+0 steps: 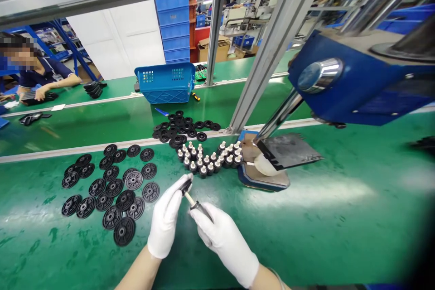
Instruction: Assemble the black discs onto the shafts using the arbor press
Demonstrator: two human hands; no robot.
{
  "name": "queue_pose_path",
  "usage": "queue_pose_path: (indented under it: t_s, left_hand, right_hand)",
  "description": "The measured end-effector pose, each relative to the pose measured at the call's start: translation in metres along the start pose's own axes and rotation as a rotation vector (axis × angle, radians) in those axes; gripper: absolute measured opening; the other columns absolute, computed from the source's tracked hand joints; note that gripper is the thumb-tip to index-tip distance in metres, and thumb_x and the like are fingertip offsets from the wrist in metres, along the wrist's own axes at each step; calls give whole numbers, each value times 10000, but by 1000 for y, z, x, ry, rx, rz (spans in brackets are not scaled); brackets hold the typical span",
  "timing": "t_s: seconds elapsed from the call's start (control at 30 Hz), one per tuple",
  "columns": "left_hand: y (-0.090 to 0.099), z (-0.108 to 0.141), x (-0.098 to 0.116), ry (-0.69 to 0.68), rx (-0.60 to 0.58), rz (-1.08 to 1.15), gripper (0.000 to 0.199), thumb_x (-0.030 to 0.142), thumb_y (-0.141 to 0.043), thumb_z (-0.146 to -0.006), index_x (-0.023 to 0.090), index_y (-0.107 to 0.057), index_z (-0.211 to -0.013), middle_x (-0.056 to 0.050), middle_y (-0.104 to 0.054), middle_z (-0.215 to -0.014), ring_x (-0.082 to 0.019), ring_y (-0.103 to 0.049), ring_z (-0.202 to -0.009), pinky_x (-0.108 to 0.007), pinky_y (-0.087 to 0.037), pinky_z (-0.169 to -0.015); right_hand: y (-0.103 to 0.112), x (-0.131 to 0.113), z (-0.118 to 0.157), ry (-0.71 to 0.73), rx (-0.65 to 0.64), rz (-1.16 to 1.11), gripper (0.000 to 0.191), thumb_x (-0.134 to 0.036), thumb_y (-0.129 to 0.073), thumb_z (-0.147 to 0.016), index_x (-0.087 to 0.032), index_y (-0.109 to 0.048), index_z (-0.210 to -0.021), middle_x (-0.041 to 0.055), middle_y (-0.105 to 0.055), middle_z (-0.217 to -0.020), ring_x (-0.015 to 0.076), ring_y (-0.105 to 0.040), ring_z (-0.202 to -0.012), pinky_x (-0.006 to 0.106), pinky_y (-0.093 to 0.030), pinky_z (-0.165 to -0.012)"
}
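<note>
Both of my hands wear white gloves and meet above the green bench. My left hand [167,217] pinches a small black part [186,186], largely covered by the fingers. In my right hand [224,238] is a black cylindrical piece [203,211] with a pale rod [190,199] sticking out of it. The rod's far end reaches the black part at my left fingertips; I cannot tell whether it goes into it. Just beyond my hands stand several black cylinders with white stepped tops [203,171]. To the left lie several black spoked discs [114,187], some overlapping.
A blue press [360,77] with a grey plate [288,150] stands at right. Small black rings [176,127] lie behind the cylinders, near a blue basket [165,84], and a yellow-handled screwdriver [195,96]. A metal post [261,54] rises ahead. A co-worker [44,72] sits at far left.
</note>
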State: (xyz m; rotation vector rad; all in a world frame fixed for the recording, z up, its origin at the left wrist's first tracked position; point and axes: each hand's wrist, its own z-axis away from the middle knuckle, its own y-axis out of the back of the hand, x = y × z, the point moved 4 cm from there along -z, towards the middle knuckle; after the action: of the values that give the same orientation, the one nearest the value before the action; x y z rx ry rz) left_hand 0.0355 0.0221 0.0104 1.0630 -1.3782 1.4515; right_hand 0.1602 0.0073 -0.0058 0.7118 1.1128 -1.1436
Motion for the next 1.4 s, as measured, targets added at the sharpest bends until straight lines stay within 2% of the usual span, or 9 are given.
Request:
queue_pose_path:
  t_s: [0.1, 0.2, 0.3, 0.37, 0.43, 0.63, 0.93, 1.23, 1.4]
  left_hand:
    - [0, 2, 4, 4, -55, -43, 378, 370, -537, -919, 185, -615, -1239, -111, -569, -1348, -299, -515, -1258, -460, -345, -1127]
    - [-2, 3, 8, -1, -93, -104, 365, 382, -539, -913, 182, -639, -1202, -113, -590, -1323, -300, -527, -1245, -458, -362, -1117]
    - [-4, 4, 8, 13, -73, -150, 359, 383, -556, -901, 201, -642, -1199, -97, -593, -1322, -290, -527, -1247, -449, -356, -1122]
    - [-4, 4, 5, 29, -38, -103, 357, 377, -559, -903, 209, -634, -1208, -93, -590, -1327, -287, -541, -1233, -453, -364, -1116]
    - [-4, 4, 5, 27, -38, -7, 349, 365, -541, -918, 200, -625, -1213, -103, -586, -1327, -294, -543, -1229, -469, -397, -1088]
    - [-9, -1, 13, 35, -218, 100, 371, 394, -508, -928, 185, -636, -1207, -155, -561, -1342, -342, -555, -1191, -433, -517, -904]
    - [-14, 1, 11, 51, -40, 212, 366, 398, -443, -960, 233, -611, -1240, -100, -554, -1358, -295, -525, -1243, -416, -446, -1016]
    - [-15, 4, 18, -59, -67, -186, 400, 416, -520, -913, 193, -629, -1227, -104, -558, -1359, -305, -473, -1289, -422, -415, -1060]
    - [-20, 7, 13, -60, -206, -280, 372, 387, -453, -954, 224, -615, -1246, -83, -558, -1358, -280, -479, -1283, -414, -362, -1105]
  right_hand:
    - [1, -2, 6, 36, 12, 117, 286, -436, -464, -896, -211, -449, -720, -66, -409, -533, 94, -381, -453, 220, -304, -463]
    - [6, -3, 11, 158, 121, 432, 249, -396, -467, -911, -209, -497, -749, -15, -558, -639, 140, -520, -577, 245, -358, -562]
    - [10, -7, 16, 243, 219, 755, 229, -414, -481, -921, -214, -561, -844, 15, -646, -710, 191, -598, -631, 273, -349, -585]
    - [13, -11, 18, 262, 266, 868, 217, -414, -498, -918, -218, -588, -900, 19, -670, -727, 210, -623, -636, 282, -344, -579]
    - [14, -17, 21, 255, 279, 862, 192, -393, -531, -901, -216, -602, -893, 16, -673, -724, 209, -629, -638, 279, -357, -581]
    - [12, -24, 24, 248, 198, 614, 123, -331, -588, -859, -221, -624, -902, -7, -679, -757, 172, -630, -673, 249, -421, -618]
    - [11, -21, 36, 511, 408, 961, 237, -410, -512, -925, -218, -598, -1035, 24, -697, -776, 213, -647, -653, 293, -379, -608]
    - [10, -27, 37, 541, 410, 1057, 221, -395, -466, -953, -207, -582, -968, 14, -657, -686, 200, -630, -607, 295, -333, -587]
    - [9, -22, 33, 549, 413, 1067, 259, -390, -421, -974, -184, -571, -1021, 41, -672, -742, 200, -635, -631, 298, -340, -594]
